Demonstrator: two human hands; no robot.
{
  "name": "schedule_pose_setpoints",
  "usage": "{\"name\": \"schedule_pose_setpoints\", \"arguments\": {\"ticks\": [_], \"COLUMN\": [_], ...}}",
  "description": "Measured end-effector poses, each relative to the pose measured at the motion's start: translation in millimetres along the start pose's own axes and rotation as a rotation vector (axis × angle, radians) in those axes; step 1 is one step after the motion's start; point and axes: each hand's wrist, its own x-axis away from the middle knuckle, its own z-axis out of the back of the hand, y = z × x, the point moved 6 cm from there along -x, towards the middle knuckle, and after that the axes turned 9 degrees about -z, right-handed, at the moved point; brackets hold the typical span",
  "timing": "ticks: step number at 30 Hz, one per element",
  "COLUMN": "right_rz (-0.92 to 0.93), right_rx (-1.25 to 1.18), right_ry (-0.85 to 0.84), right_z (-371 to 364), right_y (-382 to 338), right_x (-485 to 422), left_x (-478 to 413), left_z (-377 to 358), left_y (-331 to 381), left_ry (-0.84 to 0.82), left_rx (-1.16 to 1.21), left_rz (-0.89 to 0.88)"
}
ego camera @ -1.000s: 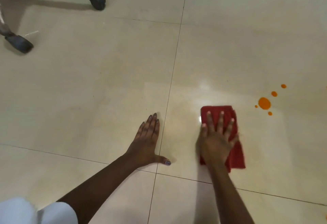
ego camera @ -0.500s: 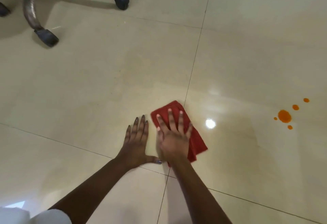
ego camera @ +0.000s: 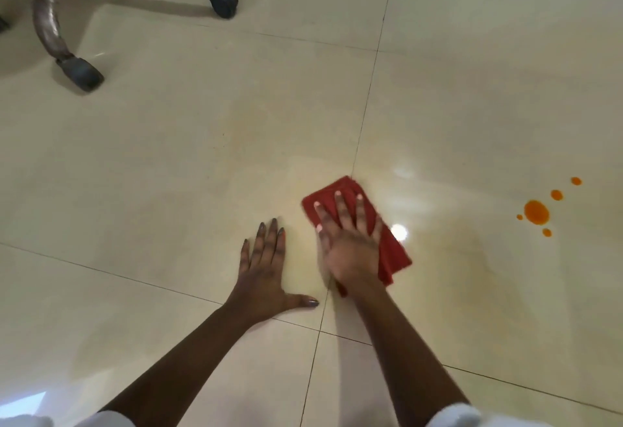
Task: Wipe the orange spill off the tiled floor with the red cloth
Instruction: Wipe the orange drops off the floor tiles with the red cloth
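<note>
The red cloth (ego camera: 391, 251) lies folded flat on the cream tiled floor (ego camera: 202, 157), across a grout line. My right hand (ego camera: 347, 241) presses down on it with straight, spread fingers. My left hand (ego camera: 266, 271) rests flat on the floor just left of the cloth, fingers straight, thumb out to the right. The orange spill (ego camera: 536, 212) is one round blob with several small drops around it, on the tile well to the right of the cloth. Neither hand nor the cloth touches it. A faint yellowish smear shows on the floor around the cloth.
A chair base with curved metal legs (ego camera: 47, 22) and black casters (ego camera: 81, 72) (ego camera: 222, 0) stands at the upper left. Glare spots shine on the tile between cloth and spill.
My right hand slid the cloth leftward from near the spill to beside my left hand, then slightly back right. The view shifted, so the spill sits farther right.
</note>
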Motion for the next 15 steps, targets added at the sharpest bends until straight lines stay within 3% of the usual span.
{"name": "schedule_pose_setpoints", "arguments": {"ticks": [3,6,9,12,15], "right_rz": [-0.256,-0.555,-0.455,-0.283,-0.582], "right_rx": [-0.082,-0.2,-0.099,-0.045,-0.159], "right_ry": [0.025,0.153,0.108,0.06,0.111], "right_z": [18,18,2,19,35], "right_y": [71,133,128,149,226], "right_x": [-16,45,77,39,44], "left_x": [-8,-24,-41,-60,-78], "left_z": [-7,-10,-13,-15,-16], "left_y": [27,57,94,128,152], "left_ry": [0.006,0.0,-0.022,-0.027,-0.04], "left_rx": [-0.051,-0.111,-0.167,-0.183,-0.212], "left_rz": [-0.133,-0.274,-0.4,-0.467,-0.51]}}
